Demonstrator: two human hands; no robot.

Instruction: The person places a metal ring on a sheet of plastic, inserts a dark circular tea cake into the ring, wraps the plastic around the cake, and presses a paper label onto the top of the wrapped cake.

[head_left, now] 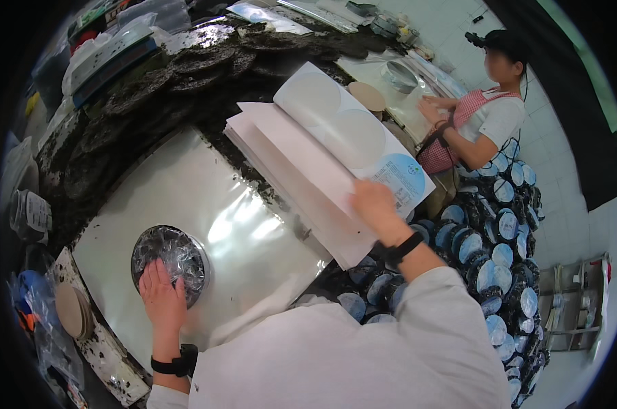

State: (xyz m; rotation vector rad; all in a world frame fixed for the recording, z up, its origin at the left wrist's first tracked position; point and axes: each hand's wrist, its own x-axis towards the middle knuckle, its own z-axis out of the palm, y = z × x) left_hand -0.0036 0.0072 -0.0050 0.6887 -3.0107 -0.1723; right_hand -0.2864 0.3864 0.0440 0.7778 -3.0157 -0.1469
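Observation:
My left hand (pixel 161 292) lies flat with its fingers stretched out on a dark round cake wrapped in clear plastic (pixel 186 255). A metal ring (pixel 205 269) surrounds the cake on a shiny metal sheet (pixel 138 204). To the right, my right hand (pixel 377 206) is closed at the edge of a sheet of round labels (pixel 356 133), partly blurred. That sheet is white and light blue and curls up over a stack of pale pink-white paper sheets (pixel 288 170). The tips of the right fingers are hard to make out.
Dark, crumbly material (pixel 179 78) covers the table behind the metal sheet. Brown discs (pixel 74 310) are stacked at the left. Many wrapped, blue-labelled round cakes (pixel 503 255) are piled at the right. Another person (pixel 482 126) works at the far right beside a metal ring (pixel 398 77).

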